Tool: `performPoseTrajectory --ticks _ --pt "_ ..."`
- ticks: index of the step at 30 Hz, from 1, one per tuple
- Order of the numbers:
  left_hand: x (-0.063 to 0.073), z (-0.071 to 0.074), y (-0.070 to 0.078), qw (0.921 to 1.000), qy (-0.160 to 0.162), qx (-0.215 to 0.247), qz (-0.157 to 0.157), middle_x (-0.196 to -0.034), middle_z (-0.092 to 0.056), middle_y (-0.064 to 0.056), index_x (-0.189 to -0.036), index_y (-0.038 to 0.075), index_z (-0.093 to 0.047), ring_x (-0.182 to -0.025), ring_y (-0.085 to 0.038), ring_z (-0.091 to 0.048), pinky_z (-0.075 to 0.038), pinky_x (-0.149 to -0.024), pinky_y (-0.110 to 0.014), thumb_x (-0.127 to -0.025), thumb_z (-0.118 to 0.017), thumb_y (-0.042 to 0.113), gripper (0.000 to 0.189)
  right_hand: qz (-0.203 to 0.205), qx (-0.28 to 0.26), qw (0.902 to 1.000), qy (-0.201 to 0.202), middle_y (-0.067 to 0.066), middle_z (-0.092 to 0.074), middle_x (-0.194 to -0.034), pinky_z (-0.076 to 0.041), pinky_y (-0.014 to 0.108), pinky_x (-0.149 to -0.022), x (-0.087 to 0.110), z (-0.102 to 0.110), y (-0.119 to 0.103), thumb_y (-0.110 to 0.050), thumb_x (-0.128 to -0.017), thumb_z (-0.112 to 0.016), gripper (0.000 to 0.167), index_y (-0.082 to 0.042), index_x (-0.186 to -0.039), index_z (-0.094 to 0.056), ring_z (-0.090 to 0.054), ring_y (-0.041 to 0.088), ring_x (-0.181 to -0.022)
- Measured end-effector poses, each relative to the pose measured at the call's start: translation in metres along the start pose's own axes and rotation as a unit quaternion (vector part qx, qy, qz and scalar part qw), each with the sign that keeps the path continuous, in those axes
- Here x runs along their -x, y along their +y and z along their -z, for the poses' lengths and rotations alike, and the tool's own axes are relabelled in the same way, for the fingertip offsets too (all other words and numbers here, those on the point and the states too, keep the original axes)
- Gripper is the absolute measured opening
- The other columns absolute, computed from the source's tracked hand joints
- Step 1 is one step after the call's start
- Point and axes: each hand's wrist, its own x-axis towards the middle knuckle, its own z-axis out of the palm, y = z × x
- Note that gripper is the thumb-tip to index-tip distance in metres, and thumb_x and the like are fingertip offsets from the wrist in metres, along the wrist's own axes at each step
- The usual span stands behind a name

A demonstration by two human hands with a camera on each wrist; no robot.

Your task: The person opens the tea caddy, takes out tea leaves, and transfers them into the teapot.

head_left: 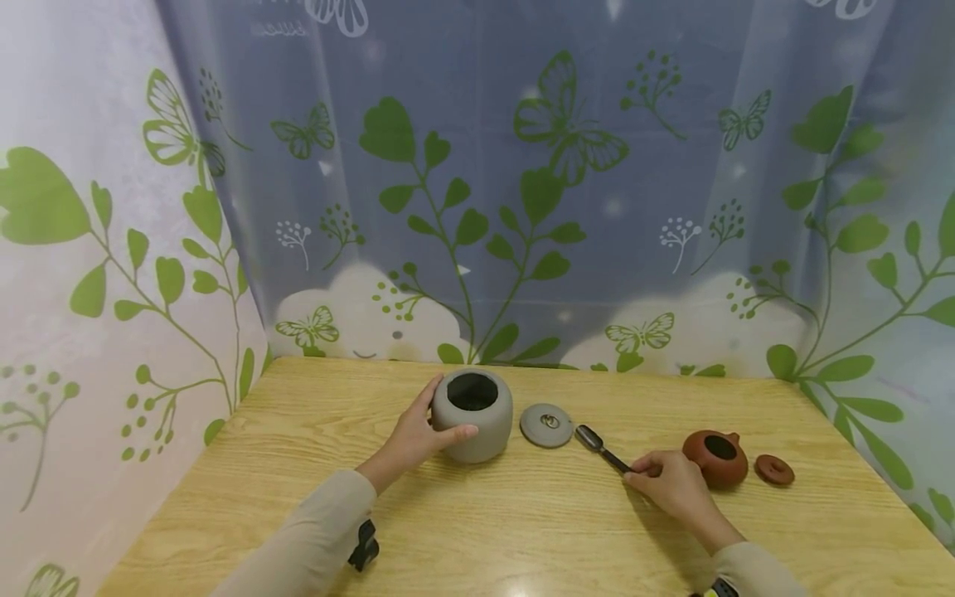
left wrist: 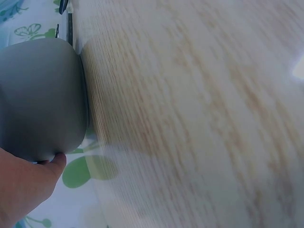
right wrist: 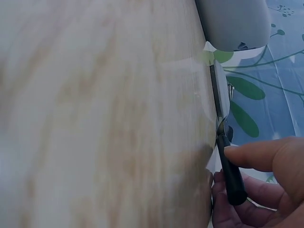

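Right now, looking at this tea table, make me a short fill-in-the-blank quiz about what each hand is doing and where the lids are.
1. The left hand holds the side of the grey ____, which stands open.
2. The right hand pinches the dark handle of the ____.
3. The grey lid lies flat on the ____.
4. The small brown lid lies beside the brown ____.

Missing words: jar; tea scoop; table; teapot

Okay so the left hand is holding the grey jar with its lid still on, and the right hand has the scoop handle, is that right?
Not quite. The grey jar is open: the head view shows its lid lying on the table beside it. The left hand does hold the jar, and the right hand grips the scoop handle.
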Motion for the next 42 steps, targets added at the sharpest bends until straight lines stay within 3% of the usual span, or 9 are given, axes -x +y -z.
performPoseTrajectory --ticks 18,25,30,37,42 --pt "-0.002 -0.001 0.002 1.0000 -0.003 -0.009 -0.002 -0.157 -0.020 -0.018 -0.154 0.006 -0.012 -0.143 -0.037 -0.021 -0.032 -0.108 -0.056 -0.083 -0.077 0.024 0.099 -0.002 0.008 0.9999 -0.015 -0.002 -0.066 -0.073 -0.046 0.029 -0.057 0.000 0.000 0.001 -0.016 -0.082 -0.076 0.012 -0.005 -0.087 -0.072 -0.058 0.012 -0.066" --pt "-0.018 -0.005 -0.032 0.9999 0.010 -0.012 -0.006 -0.158 -0.020 -0.013 -0.155 0.014 -0.012 -0.144 -0.034 -0.021 -0.031 -0.109 -0.056 -0.080 -0.079 0.031 0.102 0.001 0.000 0.9999 -0.017 -0.002 -0.066 -0.074 -0.047 0.029 -0.059 0.001 0.001 -0.001 -0.016 -0.081 -0.076 0.013 -0.005 -0.087 -0.072 -0.058 0.012 -0.068" --pt "-0.020 -0.004 -0.038 0.9998 0.012 -0.017 -0.004 -0.158 -0.019 -0.009 -0.156 0.019 -0.013 -0.144 -0.033 -0.021 -0.031 -0.109 -0.055 -0.077 -0.080 0.042 0.106 0.005 -0.003 0.9998 -0.019 -0.001 -0.067 -0.075 -0.048 0.030 -0.060 0.001 0.001 -0.002 -0.015 -0.082 -0.075 0.013 -0.004 -0.089 -0.073 -0.059 0.012 -0.069" --pt "-0.020 -0.001 -0.033 0.9993 0.004 -0.036 0.005 -0.159 -0.018 -0.008 -0.156 0.020 -0.012 -0.144 -0.032 -0.020 -0.028 -0.111 -0.056 -0.073 -0.082 0.046 0.111 0.013 -0.011 0.9995 -0.027 0.005 -0.071 -0.089 -0.054 0.039 -0.069 0.002 0.005 -0.005 -0.019 -0.085 -0.073 0.021 -0.003 -0.099 -0.073 -0.066 0.022 -0.083" --pt "-0.023 -0.001 -0.019 0.9965 0.021 -0.065 -0.048 -0.159 -0.018 -0.008 -0.155 0.020 -0.018 -0.144 -0.031 -0.022 -0.028 -0.111 -0.055 -0.073 -0.082 0.045 0.107 0.017 -0.037 0.9988 -0.028 0.012 -0.071 -0.100 -0.054 0.043 -0.074 0.003 0.020 -0.011 -0.024 -0.089 -0.070 0.031 0.000 -0.109 -0.070 -0.066 0.028 -0.090"
